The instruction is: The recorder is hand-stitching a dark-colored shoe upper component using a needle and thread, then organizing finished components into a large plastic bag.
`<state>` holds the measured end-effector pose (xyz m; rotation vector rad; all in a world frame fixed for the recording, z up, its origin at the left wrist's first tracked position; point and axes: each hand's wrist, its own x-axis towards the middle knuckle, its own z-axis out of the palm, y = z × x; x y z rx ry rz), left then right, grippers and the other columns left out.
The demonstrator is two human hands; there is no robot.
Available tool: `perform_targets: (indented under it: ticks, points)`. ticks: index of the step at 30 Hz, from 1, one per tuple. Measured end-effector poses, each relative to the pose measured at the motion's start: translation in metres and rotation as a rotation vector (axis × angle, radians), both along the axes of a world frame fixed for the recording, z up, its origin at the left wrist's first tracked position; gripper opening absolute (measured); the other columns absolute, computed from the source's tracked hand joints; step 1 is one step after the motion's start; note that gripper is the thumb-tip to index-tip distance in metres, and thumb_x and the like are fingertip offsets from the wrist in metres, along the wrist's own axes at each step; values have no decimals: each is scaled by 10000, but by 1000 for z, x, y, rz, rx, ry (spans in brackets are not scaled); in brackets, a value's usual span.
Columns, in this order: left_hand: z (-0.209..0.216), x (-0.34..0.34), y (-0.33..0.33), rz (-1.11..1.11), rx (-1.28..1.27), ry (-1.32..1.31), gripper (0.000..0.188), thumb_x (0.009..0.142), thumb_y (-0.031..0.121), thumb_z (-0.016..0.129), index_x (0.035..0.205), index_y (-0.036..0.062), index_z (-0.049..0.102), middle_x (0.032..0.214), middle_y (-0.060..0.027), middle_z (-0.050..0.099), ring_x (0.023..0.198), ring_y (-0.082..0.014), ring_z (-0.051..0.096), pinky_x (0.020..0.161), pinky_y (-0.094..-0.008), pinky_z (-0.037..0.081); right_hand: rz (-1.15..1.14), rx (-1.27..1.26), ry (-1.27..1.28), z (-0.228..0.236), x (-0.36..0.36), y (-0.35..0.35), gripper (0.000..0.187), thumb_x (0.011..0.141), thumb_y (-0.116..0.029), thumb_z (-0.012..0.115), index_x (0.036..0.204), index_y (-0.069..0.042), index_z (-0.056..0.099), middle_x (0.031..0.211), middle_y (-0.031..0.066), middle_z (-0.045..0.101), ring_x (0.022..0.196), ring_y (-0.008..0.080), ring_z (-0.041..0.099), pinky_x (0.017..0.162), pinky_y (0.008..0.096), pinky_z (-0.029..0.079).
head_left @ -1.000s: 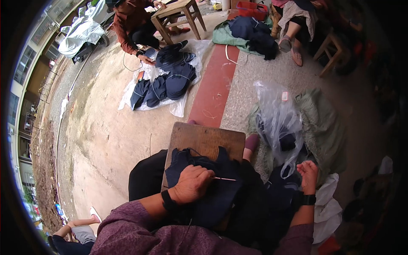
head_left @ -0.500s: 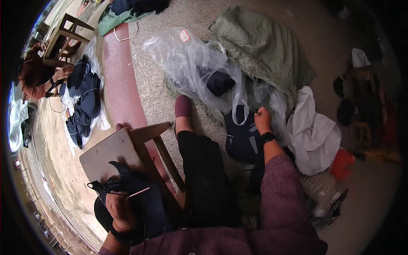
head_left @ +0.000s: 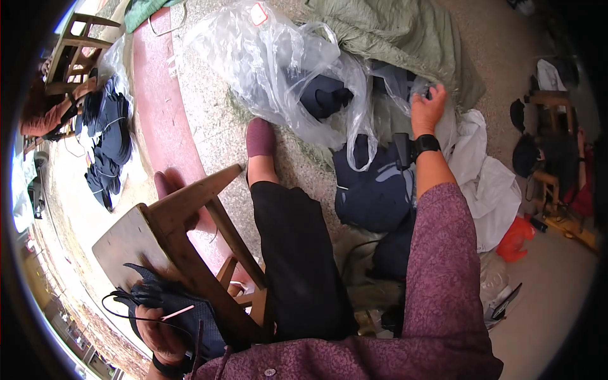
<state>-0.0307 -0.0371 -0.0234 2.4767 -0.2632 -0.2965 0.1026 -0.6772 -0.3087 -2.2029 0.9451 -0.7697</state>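
My left hand (head_left: pixel 158 334) is closed around a dark navy fabric piece (head_left: pixel 190 310) by the wooden stool, with a thin pale pink stick (head_left: pixel 178 313) and a black cord at its fingers. My right hand (head_left: pixel 428 113) reaches forward to the clear plastic (head_left: pixel 399 117) beside the green sack, thumb and fingers curled at its edge; the fingertips are partly hidden. A black watch (head_left: pixel 425 145) is on that wrist. Left of the forearm lies a dark navy bundle (head_left: pixel 373 196) with grey patches. More dark fabric (head_left: pixel 324 97) shows inside the large clear plastic bag (head_left: pixel 253 69).
The wooden stool (head_left: pixel 183 221) stands at my left leg. A green woven sack (head_left: pixel 405 38) lies ahead, a white sack (head_left: pixel 484 183) and a red bag (head_left: pixel 516 239) to the right. At far left, a person's arm (head_left: pixel 54 114) is beside dark fabric pieces (head_left: pixel 111 139). Wooden stools (head_left: pixel 551 107) stand far right.
My right hand has moved forward and right, from above the navy bundle to the plastic beside the green sack. My left hand keeps its hold on the dark fabric. The view has shifted.
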Motion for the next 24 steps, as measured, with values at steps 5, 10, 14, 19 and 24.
perform_targets:
  ticks: [5, 10, 14, 19, 24]
  points:
    - [8, 9, -20, -139, 209, -194, 145, 982, 177, 444, 983, 40, 490, 902, -104, 492, 830, -232, 496, 787, -352, 436, 198, 64, 288, -32, -5, 28, 443, 736, -198, 735, 1053, 31, 525, 990, 221, 611, 855, 402, 587, 793, 437, 462]
    - [9, 9, -21, -174, 257, -297, 128, 974, 163, 442, 941, 48, 489, 891, -109, 489, 803, -245, 493, 761, -351, 434, -209, 240, 269, -58, -30, 89, 539, 789, -437, 696, 986, 39, 538, 909, 216, 612, 867, 418, 584, 800, 467, 453]
    - [9, 3, -12, -63, 135, -105, 152, 978, 160, 432, 995, 31, 509, 930, -142, 512, 831, -278, 513, 781, -388, 439, 177, 1125, 204, -44, -8, 171, 338, 809, -238, 697, 983, 10, 548, 821, 78, 619, 792, 236, 598, 717, 406, 483]
    - [10, 11, -24, -147, 220, -264, 165, 985, 168, 412, 958, 30, 499, 873, -114, 489, 809, -235, 501, 764, -355, 438, 478, 409, -131, -7, 57, 245, 200, 728, 21, 468, 913, 7, 541, 776, 196, 588, 765, 339, 570, 685, 414, 463]
    - [2, 3, -12, -78, 139, -202, 173, 991, 177, 414, 958, 29, 498, 911, -94, 497, 880, -210, 503, 805, -347, 444, 833, 795, -75, 57, 48, 290, 109, 718, 44, 444, 790, -10, 506, 747, 253, 555, 758, 440, 549, 676, 467, 437]
